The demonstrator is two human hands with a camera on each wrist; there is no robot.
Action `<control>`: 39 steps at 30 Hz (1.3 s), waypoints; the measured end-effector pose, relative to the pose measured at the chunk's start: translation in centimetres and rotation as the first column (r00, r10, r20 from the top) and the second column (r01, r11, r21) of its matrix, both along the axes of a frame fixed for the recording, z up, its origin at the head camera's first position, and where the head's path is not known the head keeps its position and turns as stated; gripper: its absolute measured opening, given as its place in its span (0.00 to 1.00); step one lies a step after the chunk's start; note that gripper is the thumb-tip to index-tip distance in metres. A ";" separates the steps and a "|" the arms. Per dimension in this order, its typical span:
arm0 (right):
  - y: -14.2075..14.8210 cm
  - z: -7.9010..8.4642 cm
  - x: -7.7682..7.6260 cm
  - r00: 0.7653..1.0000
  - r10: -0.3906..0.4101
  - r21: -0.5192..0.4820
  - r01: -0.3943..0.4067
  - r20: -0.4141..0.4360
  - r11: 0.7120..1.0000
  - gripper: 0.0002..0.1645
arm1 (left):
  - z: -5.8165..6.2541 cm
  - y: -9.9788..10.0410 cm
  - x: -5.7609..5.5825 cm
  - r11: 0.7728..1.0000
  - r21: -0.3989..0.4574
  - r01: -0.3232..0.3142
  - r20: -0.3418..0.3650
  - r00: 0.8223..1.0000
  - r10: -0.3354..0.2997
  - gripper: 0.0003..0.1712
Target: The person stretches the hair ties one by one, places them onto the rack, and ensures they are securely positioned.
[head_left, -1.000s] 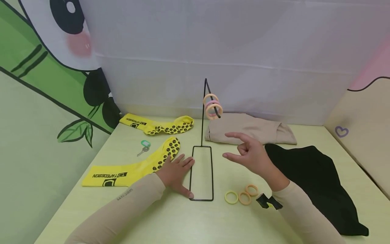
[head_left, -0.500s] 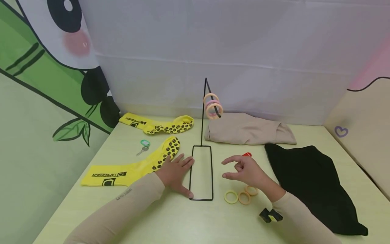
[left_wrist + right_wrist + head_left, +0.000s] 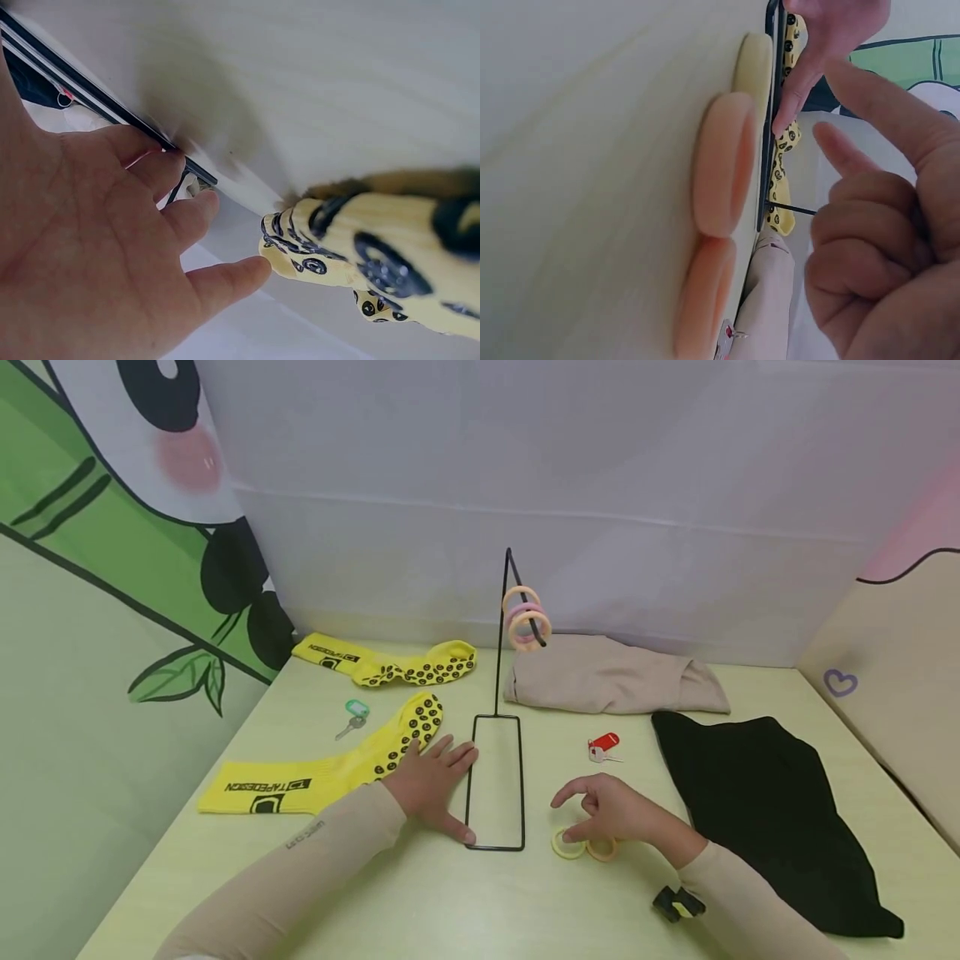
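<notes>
My left hand lies with spread fingers at the left side of a black wire stand's base, touching it with fingertips and thumb. Rings, peach and pink, hang on the stand's sloping upper arm. My right hand hovers low over loose rings, thumb and index finger apart, its other fingers curled and nothing held. The thumb overlaps the yellow ring in the head view. Beside that ring lies an orange ring; another orange ring touches it in the right wrist view and is hidden by the hand from above.
Two yellow socks, one near and one farther back, lie left. A green-tagged key sits between them. A red key tag lies right of the stand. Beige cloth and black cloth lie behind and right.
My right hand has come down and toward me, from beside the beige cloth to the loose rings, uncovering the red key tag. The left hand stays on the stand's base.
</notes>
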State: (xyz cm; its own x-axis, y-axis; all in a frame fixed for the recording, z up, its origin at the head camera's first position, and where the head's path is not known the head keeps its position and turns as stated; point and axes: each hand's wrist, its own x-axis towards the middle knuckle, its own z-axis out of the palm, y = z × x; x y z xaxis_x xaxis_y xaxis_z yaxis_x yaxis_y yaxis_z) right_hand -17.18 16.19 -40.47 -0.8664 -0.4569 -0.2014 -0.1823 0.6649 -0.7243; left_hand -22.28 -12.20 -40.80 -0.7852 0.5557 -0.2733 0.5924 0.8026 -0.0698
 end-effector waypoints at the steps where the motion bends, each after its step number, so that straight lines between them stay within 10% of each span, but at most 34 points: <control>1: 0.1 -0.1 0.1 1.000 0.020 0.014 -0.020 0.010 1.000 0.24 | 0.0 0.0 0.0 1.000 0.003 0.001 -0.001 1.000 -0.001 0.72; 9: 0.8 -0.5 0.4 0.983 0.182 0.094 -0.184 0.025 0.978 0.28 | 0.2 0.0 -0.2 1.000 0.005 -0.003 -0.004 1.000 0.003 0.72; 19: 0.6 -0.4 0.2 0.978 0.210 0.120 -0.207 -0.009 0.971 0.19 | 0.4 0.0 -0.3 1.000 -0.001 -0.003 -0.011 1.000 0.003 0.72; 27: -0.3 1.1 0.4 0.969 0.145 0.087 -0.130 -0.199 0.988 0.18 | 0.4 0.0 -0.2 1.000 -0.006 -0.008 0.003 1.000 0.008 0.72; 39: -1.8 4.4 1.3 0.889 0.125 0.043 -0.118 -0.441 0.992 0.17 | -0.3 0.1 -0.2 1.000 -0.006 -0.004 0.013 1.000 0.004 0.73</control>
State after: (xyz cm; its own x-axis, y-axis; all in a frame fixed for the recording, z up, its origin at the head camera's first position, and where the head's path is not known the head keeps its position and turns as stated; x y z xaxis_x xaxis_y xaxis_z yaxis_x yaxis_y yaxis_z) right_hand -15.85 14.40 -36.12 -0.8051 -0.5645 0.1818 -0.5614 0.6265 -0.5407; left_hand -22.48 -12.14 -41.05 -0.7836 0.5512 -0.2867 0.5904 0.8043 -0.0671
